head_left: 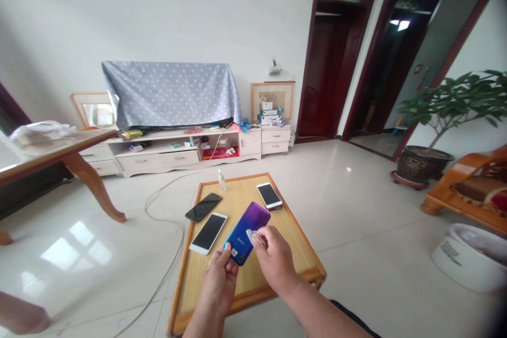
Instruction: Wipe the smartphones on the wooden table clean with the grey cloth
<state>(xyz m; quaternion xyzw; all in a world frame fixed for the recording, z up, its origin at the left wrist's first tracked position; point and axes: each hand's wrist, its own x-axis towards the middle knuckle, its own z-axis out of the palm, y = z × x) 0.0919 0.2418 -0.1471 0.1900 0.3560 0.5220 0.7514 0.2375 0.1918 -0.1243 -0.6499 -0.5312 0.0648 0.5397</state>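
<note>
My left hand (224,269) grips the lower end of a blue-and-purple phone (253,217), its back turned up toward me, above the low table. In my right hand (273,253) a small white wipe (251,234) is pinched, touching the phone's back near its right edge. To the left, a black phone (203,207) and a white phone with a dark screen (208,233) lie on the wooden table (237,190). Another white phone (269,196) rests at the far right, on top of something dark red. A small clear spray bottle (222,180) stands upright at the far edge.
A long white cabinet (158,160) runs along the wall, with a cloth-draped object (170,92) on it. A cable (178,253) trails over the floor at left. A larger wooden table (93,142) stands left; a potted plant (423,161) and a white bucket (467,259) stand right.
</note>
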